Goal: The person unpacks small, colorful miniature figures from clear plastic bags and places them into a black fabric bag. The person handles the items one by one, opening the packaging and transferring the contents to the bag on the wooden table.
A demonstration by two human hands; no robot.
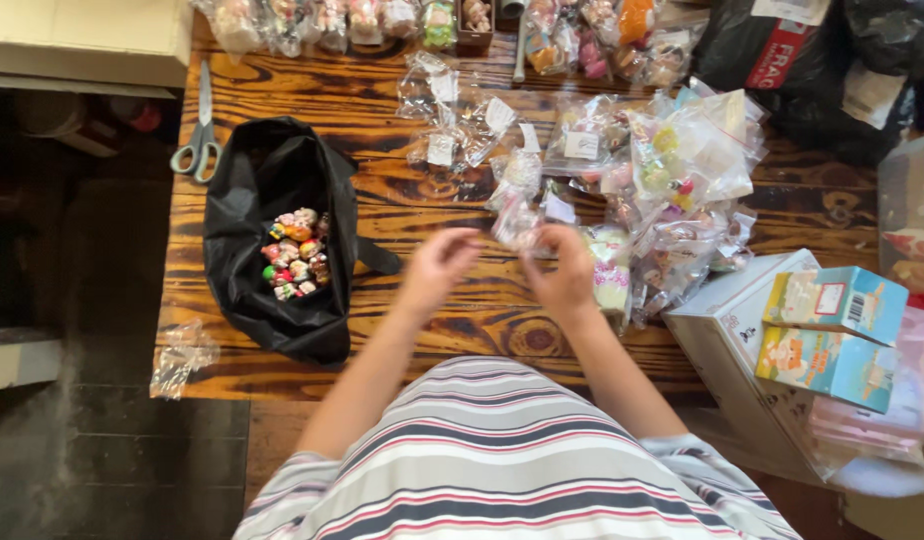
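Observation:
My left hand (440,265) and my right hand (562,272) are raised close together over the wooden table (422,190), both blurred by motion. Between their fingers is a small clear plastic packet (514,226) with something pale inside; both hands pinch it. To the left lies an open black bag (272,200) holding several small colourful toy figures (297,254). A heap of clear packets with small toys (672,170) lies just right of my right hand.
Scissors (200,140) lie at the table's left edge, a crumpled clear wrapper (182,352) at the front left corner. More packets (462,110) are spread at the back. A white carton (732,330) with colourful boxes (832,335) stands right; black bags (812,60) lie at the back right.

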